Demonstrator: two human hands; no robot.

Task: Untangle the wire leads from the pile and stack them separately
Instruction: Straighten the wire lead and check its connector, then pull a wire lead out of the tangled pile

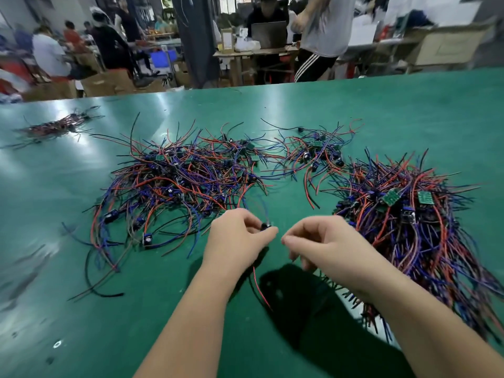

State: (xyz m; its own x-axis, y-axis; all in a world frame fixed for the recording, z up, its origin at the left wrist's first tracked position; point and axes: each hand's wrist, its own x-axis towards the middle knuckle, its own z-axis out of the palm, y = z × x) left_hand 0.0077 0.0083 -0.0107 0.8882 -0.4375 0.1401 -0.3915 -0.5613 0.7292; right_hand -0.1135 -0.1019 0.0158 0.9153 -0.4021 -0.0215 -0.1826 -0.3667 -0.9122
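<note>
A big tangled pile (180, 178) of red, blue and black wire leads with small black parts lies on the green table (354, 105), ahead and left of me. A smaller loose clump (313, 154) sits behind it to the right. At the right, a denser stack (409, 222) of leads lies roughly combed toward me, with green circuit boards on top. My left hand (237, 238) pinches one wire lead (265, 226) by its small black part; its red and black wires hang down below the hand. My right hand (324, 244) is curled beside it, fingertips pinched, and what it holds is too thin to see.
Another small bundle of leads (57, 126) lies at the far left of the table. A loose black wire (92, 282) curves near the left front. Beyond the far edge people sit and stand at other benches, with cardboard boxes on the floor.
</note>
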